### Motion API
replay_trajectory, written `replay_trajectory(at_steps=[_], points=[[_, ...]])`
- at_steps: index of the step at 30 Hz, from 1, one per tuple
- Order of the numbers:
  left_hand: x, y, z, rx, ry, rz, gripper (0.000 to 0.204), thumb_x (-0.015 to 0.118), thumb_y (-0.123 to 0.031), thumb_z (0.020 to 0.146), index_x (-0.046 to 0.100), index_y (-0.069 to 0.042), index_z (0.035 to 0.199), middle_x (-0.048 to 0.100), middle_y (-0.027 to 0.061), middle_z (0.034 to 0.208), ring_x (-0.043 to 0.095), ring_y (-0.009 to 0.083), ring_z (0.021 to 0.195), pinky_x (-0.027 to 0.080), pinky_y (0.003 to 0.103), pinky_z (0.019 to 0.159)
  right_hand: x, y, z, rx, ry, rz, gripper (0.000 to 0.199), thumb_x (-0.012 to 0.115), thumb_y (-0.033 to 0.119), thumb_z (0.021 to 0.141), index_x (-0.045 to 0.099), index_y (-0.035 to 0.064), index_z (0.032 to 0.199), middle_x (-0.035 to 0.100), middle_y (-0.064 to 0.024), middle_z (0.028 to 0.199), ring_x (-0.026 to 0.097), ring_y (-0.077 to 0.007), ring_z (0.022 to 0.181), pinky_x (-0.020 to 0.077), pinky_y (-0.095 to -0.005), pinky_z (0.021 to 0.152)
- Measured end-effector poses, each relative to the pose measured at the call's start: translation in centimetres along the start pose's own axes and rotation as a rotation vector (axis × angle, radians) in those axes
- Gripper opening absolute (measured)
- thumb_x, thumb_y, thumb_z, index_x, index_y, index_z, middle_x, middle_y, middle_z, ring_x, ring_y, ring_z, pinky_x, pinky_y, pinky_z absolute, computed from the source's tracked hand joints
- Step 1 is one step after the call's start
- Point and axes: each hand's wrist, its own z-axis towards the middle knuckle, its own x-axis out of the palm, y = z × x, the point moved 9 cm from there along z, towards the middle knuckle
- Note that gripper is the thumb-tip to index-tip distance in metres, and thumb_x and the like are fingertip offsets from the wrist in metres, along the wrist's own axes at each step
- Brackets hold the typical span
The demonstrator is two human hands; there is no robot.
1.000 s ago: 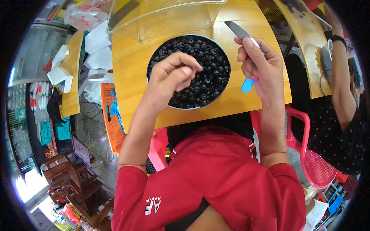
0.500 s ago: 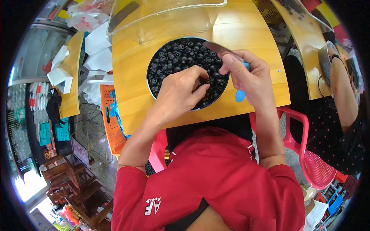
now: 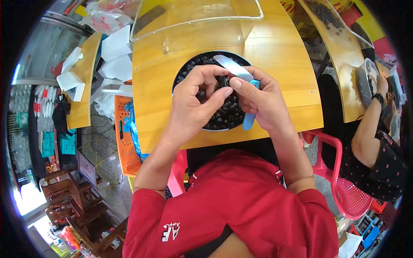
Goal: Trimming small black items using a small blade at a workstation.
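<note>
Well to the left of the blueberry-filled-looking round bowl [image 3: 179, 69], white boxes [image 3: 117, 66] are stacked at the table's side, and an orange perforated crate [image 3: 122, 142] stands lower down, nearer the person than the boxes. The bowl itself sits near the close edge of the wooden table [image 3: 150, 103], with a clear plastic bin [image 3: 215, 34] beyond it.

Over the bowl's left half is the left hand [image 3: 189, 99], its thumb and forefinger pinched narrowly around a single dark berry-like fruit [image 3: 223, 81], held just above the many others in the bowl; their exact kind is too small to confirm. Over the bowl's right side, a blue-handled knife [image 3: 235, 69] lies in the grasp of the right hand [image 3: 266, 99], fingers closed about it, blade slanting up and leftward across the bowl's far part, handle hanging down by the right rim. The right thumb tip comes up to the fruit; whether it touches is unclear.

The step in hand appears to be meeting one fruit with the knife hand. From here, the move calls for a steady left pinch and careful control of the blade close to the fingertips.

Well right of the bowl are a pink chair [image 3: 352, 193] and a co-worker's forearm [image 3: 365, 135].
</note>
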Motion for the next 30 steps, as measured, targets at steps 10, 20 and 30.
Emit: replay_trajectory(at_steps=[10, 20, 30], points=[[-1.1, 1.3, -0.3, -0.022, -0.073, -0.132, 0.021, 0.067, -0.002, 0.081, 0.06, -0.003, 0.102, 0.06, -0.0027, 0.087, 0.047, 0.0025, 0.072, 0.038, 0.016, 0.067, 1.3, -0.3, 0.7, -0.022, 0.012, 0.079, 0.023, 0.067, 0.011, 0.086, 0.06, 0.0037, 0.107, 0.051, 0.0061, 0.066, 0.037, 0.0008, 0.047, 0.0275, -0.0154, 0.041], [-1.2, -0.4, 0.2, 0.159, -0.097, 0.195, 0.019, 0.063, 0.003, 0.078, 0.061, -0.003, 0.096, 0.044, 0.0001, 0.069, 0.041, 0.0064, 0.06, 0.034, 0.023, 0.051, 1.1, 0.2, 0.5, -0.025, -0.043, -0.058, 0.023, 0.068, 0.016, 0.085, 0.059, 0.0047, 0.103, 0.046, 0.0076, 0.062, 0.035, 0.001, 0.046, 0.0255, -0.0154, 0.04], [-0.5, 2.5, -0.4, -0.104, -0.073, -0.398, 0.016, 0.064, -0.004, 0.084, 0.062, -0.003, 0.1, 0.046, -0.0018, 0.073, 0.043, 0.0074, 0.067, 0.036, 0.02, 0.063, 1.9, -1.0, 0.8, 0.158, 0.107, 0.184, 0.025, 0.066, 0.017, 0.086, 0.055, 0.0048, 0.105, 0.049, 0.0045, 0.069, 0.034, 0.0005, 0.046, 0.0249, -0.0156, 0.04]])
